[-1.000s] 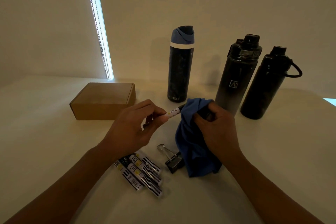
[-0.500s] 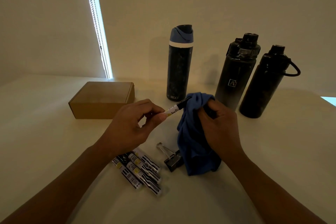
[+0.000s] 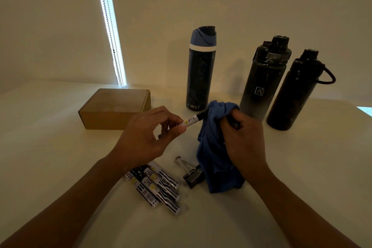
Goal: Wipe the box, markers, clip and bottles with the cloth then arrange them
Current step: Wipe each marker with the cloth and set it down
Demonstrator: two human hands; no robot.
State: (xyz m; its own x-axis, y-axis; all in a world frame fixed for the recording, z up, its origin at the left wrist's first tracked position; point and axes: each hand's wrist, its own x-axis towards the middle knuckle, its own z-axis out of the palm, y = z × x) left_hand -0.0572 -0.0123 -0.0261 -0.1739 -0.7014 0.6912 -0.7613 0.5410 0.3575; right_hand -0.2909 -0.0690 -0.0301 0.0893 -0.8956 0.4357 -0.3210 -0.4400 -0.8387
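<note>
Head view: left hand [image 3: 145, 139] pinches white-black marker [image 3: 194, 120], tip toward bunched blue cloth [image 3: 213, 147] gripped by right hand [image 3: 244, 141], positioned for wiping.

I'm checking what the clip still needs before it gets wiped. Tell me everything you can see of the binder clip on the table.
The binder clip is black, apparently metal, with silvery wire handles; one handle loop points up and left. It lies on the pale table, untouched by either hand. The pile of markers lies just to its left, apart from it. The hanging blue cloth overlaps or touches its right edge; which one cannot be told.
</note>
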